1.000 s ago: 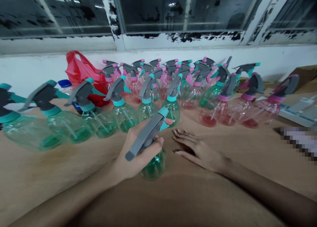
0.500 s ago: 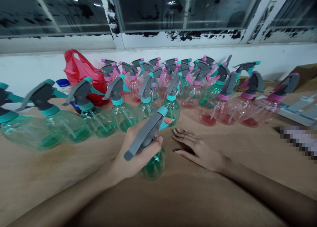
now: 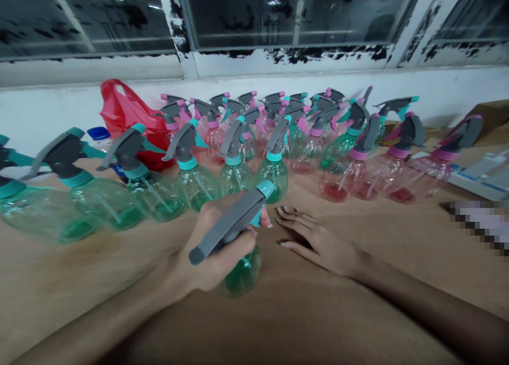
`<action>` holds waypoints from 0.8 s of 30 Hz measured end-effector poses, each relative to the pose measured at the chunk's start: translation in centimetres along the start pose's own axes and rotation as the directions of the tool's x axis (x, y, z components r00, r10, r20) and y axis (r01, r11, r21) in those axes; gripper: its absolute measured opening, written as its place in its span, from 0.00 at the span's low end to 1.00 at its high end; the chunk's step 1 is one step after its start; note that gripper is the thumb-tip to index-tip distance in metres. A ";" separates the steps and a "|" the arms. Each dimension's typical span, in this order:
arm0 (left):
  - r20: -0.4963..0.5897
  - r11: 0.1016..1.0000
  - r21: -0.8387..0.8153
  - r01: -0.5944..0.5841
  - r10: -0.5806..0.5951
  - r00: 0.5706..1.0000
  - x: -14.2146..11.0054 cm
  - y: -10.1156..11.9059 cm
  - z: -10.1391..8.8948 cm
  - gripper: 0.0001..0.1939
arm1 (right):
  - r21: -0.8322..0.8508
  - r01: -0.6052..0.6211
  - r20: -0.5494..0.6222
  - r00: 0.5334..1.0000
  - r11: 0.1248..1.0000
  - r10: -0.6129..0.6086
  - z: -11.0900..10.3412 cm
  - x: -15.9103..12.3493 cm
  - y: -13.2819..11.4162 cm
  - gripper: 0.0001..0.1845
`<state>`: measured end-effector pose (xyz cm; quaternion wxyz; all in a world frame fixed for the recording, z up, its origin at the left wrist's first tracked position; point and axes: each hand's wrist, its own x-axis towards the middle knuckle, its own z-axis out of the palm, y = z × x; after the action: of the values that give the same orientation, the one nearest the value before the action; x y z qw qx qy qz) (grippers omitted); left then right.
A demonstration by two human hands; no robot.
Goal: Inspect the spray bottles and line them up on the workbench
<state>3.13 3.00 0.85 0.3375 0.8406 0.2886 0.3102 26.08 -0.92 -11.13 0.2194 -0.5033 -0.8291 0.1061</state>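
Observation:
My left hand (image 3: 217,248) is wrapped round the neck and trigger of a green spray bottle (image 3: 242,275) with a grey head and turquoise nozzle. The nozzle points away from me, up and to the right, and green liquid shows in the bottle's lower part. My right hand (image 3: 318,243) lies on the wooden table (image 3: 310,322) with its fingers stretched out, holding nothing. Just beyond my left hand stands another green spray bottle (image 3: 272,176), one of several in a row running to the left.
Several pink spray bottles (image 3: 342,179) stand at the right, and more crowd the back along the wall. A red plastic bag (image 3: 131,115) and a blue-capped bottle (image 3: 99,134) are at the back left. A cardboard box (image 3: 491,123) sits at the far right.
The held spray bottle's nozzle has dipped and its head has come slightly nearer me and leftward with my left hand. My right hand has stayed in place.

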 end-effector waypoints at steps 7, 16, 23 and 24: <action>-0.082 0.988 0.026 0.154 -0.152 0.985 -0.3 -0.9 0.7 0.06 | 0.026 -0.008 -0.003 1.000 1.000 0.008 0.0 0.0 -0.1 0.27; -0.078 0.988 0.078 0.132 -0.126 0.989 -0.1 0.0 0.6 0.06 | 0.054 -0.005 -0.021 1.000 0.999 0.006 0.0 0.0 -0.1 0.27; -0.065 0.987 0.095 0.132 -0.126 0.990 -0.2 0.0 0.6 0.11 | 0.047 -0.018 -0.006 1.000 0.999 0.019 -0.2 0.0 -0.2 0.27; -0.067 0.986 0.098 0.134 -0.127 0.990 -0.2 0.1 0.6 0.10 | 0.055 -0.017 -0.013 1.000 0.998 0.017 -0.2 0.0 -0.2 0.27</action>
<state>3.45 2.60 0.50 0.3045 0.8263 0.3688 0.2976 25.99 -1.02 -10.89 0.2378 -0.5048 -0.8200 0.1273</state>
